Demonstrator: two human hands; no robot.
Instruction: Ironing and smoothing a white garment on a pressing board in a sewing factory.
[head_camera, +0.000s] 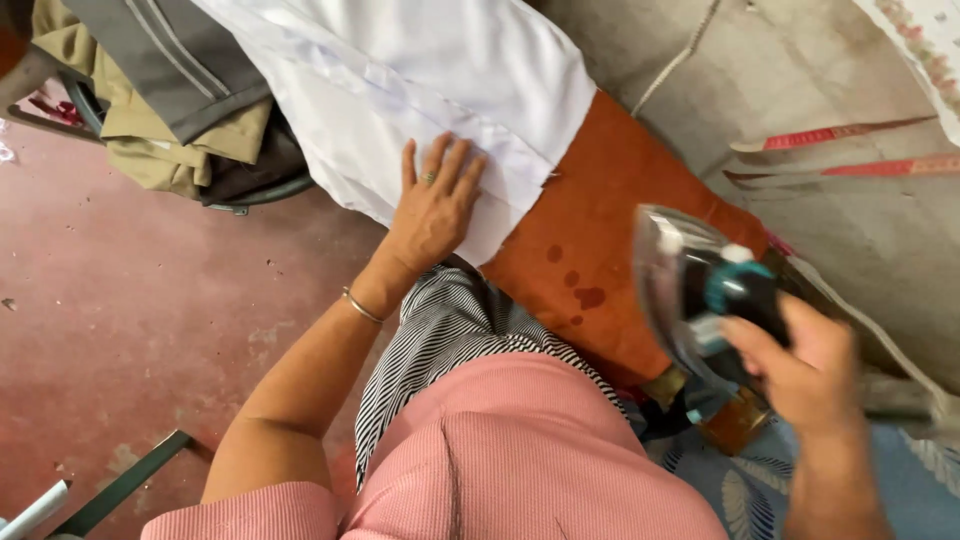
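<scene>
A white garment (420, 80) lies spread over an ironing board with an orange cover (600, 220). My left hand (436, 205) presses flat on the garment's near edge, fingers apart, a ring on one finger and a bangle at the wrist. My right hand (800, 365) grips the dark handle of a clothes iron (690, 290), which is lifted off the board and tilted, its shiny soleplate turned toward the garment. The iron is blurred. Several dark wet spots (578, 285) mark the orange cover between the garment and the iron.
A chair with piled olive and grey clothes (160, 90) stands at the upper left on a red floor (140, 300). A grey wall with red strips (850, 135) runs on the right. Blue patterned fabric (760, 490) lies below the board's end.
</scene>
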